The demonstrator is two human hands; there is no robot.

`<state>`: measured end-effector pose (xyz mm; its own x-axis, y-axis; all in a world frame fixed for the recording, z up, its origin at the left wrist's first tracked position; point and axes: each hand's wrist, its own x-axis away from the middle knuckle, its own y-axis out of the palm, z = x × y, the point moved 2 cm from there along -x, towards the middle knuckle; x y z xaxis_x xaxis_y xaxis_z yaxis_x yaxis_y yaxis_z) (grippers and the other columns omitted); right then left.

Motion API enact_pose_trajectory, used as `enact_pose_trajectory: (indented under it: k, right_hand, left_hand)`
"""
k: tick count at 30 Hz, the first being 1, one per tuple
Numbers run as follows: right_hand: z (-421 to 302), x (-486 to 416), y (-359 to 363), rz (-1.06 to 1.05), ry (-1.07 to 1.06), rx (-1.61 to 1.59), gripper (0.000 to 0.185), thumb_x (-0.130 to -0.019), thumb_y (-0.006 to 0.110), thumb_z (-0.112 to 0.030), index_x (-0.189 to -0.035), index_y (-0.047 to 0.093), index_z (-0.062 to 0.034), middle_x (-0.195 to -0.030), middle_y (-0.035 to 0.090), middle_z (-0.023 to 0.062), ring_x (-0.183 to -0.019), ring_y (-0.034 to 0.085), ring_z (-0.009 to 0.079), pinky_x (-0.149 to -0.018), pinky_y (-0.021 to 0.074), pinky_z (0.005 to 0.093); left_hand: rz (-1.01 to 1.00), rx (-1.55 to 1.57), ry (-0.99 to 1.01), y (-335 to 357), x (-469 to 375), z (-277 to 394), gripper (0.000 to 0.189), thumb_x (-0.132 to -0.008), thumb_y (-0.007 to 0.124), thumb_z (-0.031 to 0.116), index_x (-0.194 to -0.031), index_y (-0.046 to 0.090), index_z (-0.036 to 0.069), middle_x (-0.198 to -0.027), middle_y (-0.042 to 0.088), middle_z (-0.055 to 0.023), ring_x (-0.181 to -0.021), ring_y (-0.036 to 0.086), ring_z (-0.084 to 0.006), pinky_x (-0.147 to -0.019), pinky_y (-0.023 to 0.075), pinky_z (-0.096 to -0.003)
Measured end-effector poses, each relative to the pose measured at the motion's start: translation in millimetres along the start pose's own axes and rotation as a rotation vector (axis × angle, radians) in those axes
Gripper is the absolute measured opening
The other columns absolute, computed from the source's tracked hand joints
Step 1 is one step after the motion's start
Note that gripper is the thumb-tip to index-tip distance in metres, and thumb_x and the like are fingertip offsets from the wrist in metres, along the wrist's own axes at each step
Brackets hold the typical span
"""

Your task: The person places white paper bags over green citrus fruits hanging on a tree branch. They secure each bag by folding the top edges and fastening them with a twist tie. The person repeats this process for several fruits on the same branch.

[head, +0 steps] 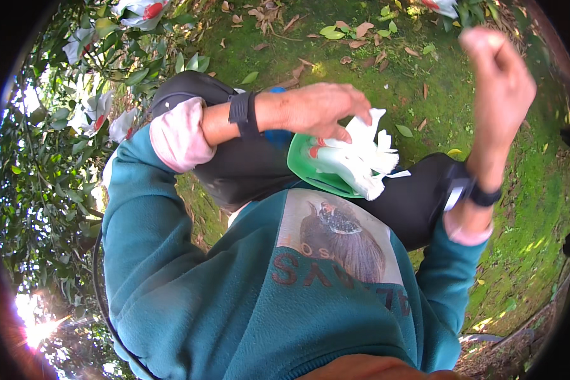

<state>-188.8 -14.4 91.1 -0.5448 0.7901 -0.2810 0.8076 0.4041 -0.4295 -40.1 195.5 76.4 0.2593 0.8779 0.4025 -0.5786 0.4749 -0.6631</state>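
Observation:
My left hand is over a green plastic container that rests in front of my body, between my bent legs. Its thumb and fingers close around part of the white paper-like bags sticking out of the container. Some of these bags show red-orange marks, and their ends are ragged and fanned out. Off to the right, my right hand is raised and blurred, with its fingers curled together. Whether it holds anything thin cannot be told. It is near a white and red bag on the foliage at the top right.
Leafy branches fill the left side, with several white and red bags among them. Mossy ground with fallen leaves lies ahead and to the right. A blue object shows partly behind my left forearm. A dark cable runs beside my left sleeve.

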Motion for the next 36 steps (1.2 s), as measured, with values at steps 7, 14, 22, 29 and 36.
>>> enact_pose_trajectory:
  k: [7, 14, 22, 29, 36]
  right_hand:
    - [-8.7, 158.5, 52.8, -0.633, 0.096, 0.095, 0.011, -0.071, 0.074, -0.009, -0.075, 0.064, -0.0061, -0.077, 0.059, 0.0092, -0.07, 0.06, 0.0316, -0.06, 0.0479, 0.04]
    - [10.8, 188.6, 88.6, -0.676, -0.326, 0.507, 0.033, -0.059, 0.081, -0.023, -0.078, 0.06, -0.006, -0.084, 0.053, 0.0074, -0.08, 0.058, 0.0244, -0.063, 0.0497, 0.035]
    - [28.6, 193.6, 117.4, -0.594, -0.351, 0.641, 0.013, -0.066, 0.063, -0.007, -0.078, 0.059, -0.0033, -0.085, 0.053, 0.0087, -0.081, 0.059, 0.0239, -0.057, 0.0516, 0.0326]
    - [24.9, 195.0, 112.4, -0.624, -0.251, 0.49, 0.031, -0.065, 0.076, -0.016, -0.087, 0.057, -0.0041, -0.086, 0.054, 0.0101, -0.081, 0.059, 0.0262, -0.061, 0.0515, 0.0367]
    - [25.2, 201.1, 138.1, -0.578, -0.481, 0.741, 0.011, -0.071, 0.062, -0.011, -0.08, 0.06, -0.0049, -0.081, 0.055, 0.0068, -0.077, 0.058, 0.021, -0.058, 0.049, 0.0318]
  left_hand:
    - [0.038, 0.027, -0.063, 2.5, -2.3, 0.1, 0.045, -0.078, 0.07, 0.015, -0.121, 0.058, 0.009, -0.126, 0.055, -0.0136, -0.116, 0.051, -0.0358, -0.096, 0.0445, -0.0438]
    - [0.114, 0.023, -0.1, 3.7, -4.1, 4.4, 0.032, -0.082, 0.067, 0.017, -0.111, 0.061, 0.004, -0.106, 0.06, -0.0138, -0.099, 0.059, -0.0355, -0.084, 0.0483, -0.0421]
    - [0.159, 0.115, -0.125, 8.6, 4.8, 3.7, 0.027, -0.083, 0.067, 0.018, -0.105, 0.064, 0.002, -0.101, 0.063, -0.0138, -0.096, 0.062, -0.0331, -0.081, 0.0489, -0.0399]
    - [0.15, 0.169, -0.19, 9.1, 10.3, -2.9, 0.028, -0.084, 0.067, 0.02, -0.105, 0.064, 0.002, -0.097, 0.065, -0.0134, -0.094, 0.065, -0.0288, -0.08, 0.0503, -0.0388]
    - [0.15, 0.222, -0.138, 17.1, 10.0, 0.7, 0.027, -0.085, 0.066, 0.021, -0.101, 0.065, 0.0, -0.094, 0.066, -0.0144, -0.09, 0.066, -0.0277, -0.078, 0.0505, -0.0382]
